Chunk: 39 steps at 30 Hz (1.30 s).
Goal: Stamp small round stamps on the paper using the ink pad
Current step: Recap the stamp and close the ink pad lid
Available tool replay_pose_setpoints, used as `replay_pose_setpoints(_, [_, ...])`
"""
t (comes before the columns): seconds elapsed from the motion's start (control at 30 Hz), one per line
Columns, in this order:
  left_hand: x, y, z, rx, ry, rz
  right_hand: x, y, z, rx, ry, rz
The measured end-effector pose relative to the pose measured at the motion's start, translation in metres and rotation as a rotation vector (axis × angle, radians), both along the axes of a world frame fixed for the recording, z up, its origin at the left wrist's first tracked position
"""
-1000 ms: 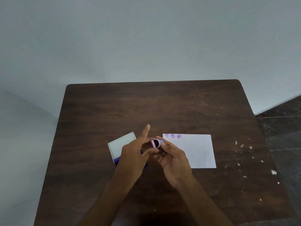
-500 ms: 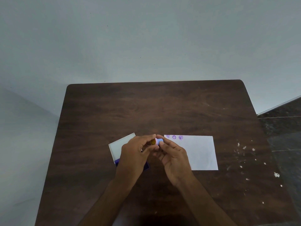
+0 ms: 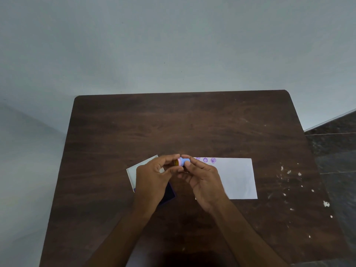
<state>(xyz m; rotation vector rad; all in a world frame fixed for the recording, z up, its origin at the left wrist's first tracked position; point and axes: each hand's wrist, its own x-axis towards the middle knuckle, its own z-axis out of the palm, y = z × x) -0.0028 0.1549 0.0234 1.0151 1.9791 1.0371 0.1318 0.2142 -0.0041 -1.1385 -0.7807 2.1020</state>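
A single head-worn wide-angle camera looks forward and steeply down over the dark wooden surface (image 3: 173, 128), close above the person's own hands. A pale wall (image 3: 173, 45) fills the upper half; dark floor (image 3: 335, 147) shows at right.

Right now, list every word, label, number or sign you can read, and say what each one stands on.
No readable text anywhere.
Purple round prints along the paper's top edge: designs too small and blurred to make out.
Small stamp held between left hand and right hand: no legible marking.
Ink pad: mostly hidden, no label visible.
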Motion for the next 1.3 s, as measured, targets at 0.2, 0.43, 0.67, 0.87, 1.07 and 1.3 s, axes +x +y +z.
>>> replay_pose_setpoints(0.2, [-0.011,-0.002,-0.002,-0.026,-0.012,-0.004,-0.007,0.004,0.002,0.078,-0.111,0.077])
replay_pose_setpoints(0.43, [-0.017,-0.003,-0.010,-0.006,-0.063,-0.025,-0.006,0.009,0.003,0.169,-0.256,0.208])
replay_pose_setpoints(0.67, [-0.026,0.003,-0.010,0.031,-0.144,-0.064,-0.008,0.013,-0.003,0.039,-0.084,0.121])
replay_pose_setpoints(0.87, [-0.030,0.001,-0.019,0.037,-0.253,0.049,-0.012,0.029,-0.011,0.083,-0.315,0.057])
replay_pose_setpoints(1.07, [-0.039,-0.016,-0.039,-0.048,-0.244,0.141,-0.020,0.049,-0.027,0.575,-0.927,0.278])
replay_pose_setpoints(1.3, [-0.046,-0.028,-0.061,-0.173,-0.118,0.195,-0.037,0.049,-0.041,0.718,-1.151,0.610])
